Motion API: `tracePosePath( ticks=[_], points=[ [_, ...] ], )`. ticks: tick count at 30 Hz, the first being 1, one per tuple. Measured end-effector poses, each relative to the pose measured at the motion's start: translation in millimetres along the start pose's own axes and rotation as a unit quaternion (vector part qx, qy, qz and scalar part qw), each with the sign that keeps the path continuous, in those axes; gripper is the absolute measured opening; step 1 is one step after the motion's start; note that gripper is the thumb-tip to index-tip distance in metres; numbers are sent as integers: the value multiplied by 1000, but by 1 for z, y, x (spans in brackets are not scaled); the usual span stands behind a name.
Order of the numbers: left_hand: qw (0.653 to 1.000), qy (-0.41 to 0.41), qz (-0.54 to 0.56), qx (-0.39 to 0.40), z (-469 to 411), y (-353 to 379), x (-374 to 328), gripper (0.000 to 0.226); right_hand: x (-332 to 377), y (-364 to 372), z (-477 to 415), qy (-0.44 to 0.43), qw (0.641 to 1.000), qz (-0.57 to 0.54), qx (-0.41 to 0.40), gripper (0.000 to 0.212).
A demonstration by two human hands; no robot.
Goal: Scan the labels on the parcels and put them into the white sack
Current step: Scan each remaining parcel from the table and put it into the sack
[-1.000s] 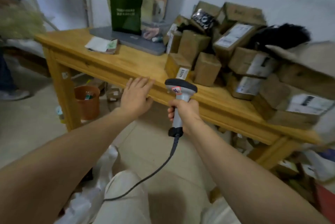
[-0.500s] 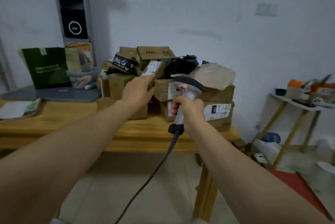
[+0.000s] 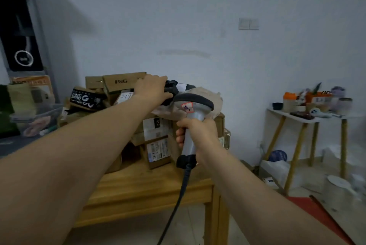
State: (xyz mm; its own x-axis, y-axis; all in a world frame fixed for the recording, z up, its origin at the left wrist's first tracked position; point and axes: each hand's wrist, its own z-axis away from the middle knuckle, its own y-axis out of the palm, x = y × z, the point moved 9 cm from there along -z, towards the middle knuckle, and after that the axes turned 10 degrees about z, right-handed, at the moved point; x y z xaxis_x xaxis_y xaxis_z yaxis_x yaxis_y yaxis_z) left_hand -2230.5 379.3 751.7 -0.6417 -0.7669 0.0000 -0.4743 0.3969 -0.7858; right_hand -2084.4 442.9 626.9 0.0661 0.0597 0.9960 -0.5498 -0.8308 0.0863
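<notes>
White wall (image 3: 178,17); one wooden desk (image 3: 148,185) carrying a heap of brown cardboard parcels (image 3: 157,145), several white-labelled, too overlapped to count. Your left hand (image 3: 153,88) grips one black soft parcel (image 3: 172,87) atop the heap. Your right hand (image 3: 200,135) clasps one grey scanner (image 3: 193,106), just beside it.

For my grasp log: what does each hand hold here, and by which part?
Right grip holds the scanner by its handle. Left grip lies on the black parcel; whether it holds it cannot be told.
</notes>
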Motion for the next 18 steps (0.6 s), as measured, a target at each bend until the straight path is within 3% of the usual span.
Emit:
tracePosePath(
  ticks=[3, 6, 10, 12, 14, 15, 17, 18],
  points=[
    [998, -26, -11, 53, -14, 24, -4, 42, -5, -4, -9, 13, 1000, 5, 15, 14],
    [997, -52, 4, 57, -26, 40, -2, 23, -9, -9, -18, 16, 1000, 4, 14, 18],
    [980, -131, 145, -28, -41, 31, 20, 27, -13, -12, -24, 19, 1000, -3, 20, 24],
    [940, -213, 252, -83, -47, 17, 45, 30, -14, -14, -27, 18, 1000, -5, 18, 24],
    [846, -302, 412, -154, -49, 7, 71, 29, -17, -15, -29, 21, 1000, -8, 13, 23],
    [768, -341, 509, -186, -46, 8, 81, 25, -18, -15, -30, 24, 1000, -9, 10, 22],
    [562, -389, 693, -226, -38, 11, 87, 18, -20, -15, -31, 30, 999, -7, 8, 19],
    [478, -387, 751, -240, -40, 11, 87, 19, -20, -15, -32, 32, 999, -6, 9, 19]
  ],
)
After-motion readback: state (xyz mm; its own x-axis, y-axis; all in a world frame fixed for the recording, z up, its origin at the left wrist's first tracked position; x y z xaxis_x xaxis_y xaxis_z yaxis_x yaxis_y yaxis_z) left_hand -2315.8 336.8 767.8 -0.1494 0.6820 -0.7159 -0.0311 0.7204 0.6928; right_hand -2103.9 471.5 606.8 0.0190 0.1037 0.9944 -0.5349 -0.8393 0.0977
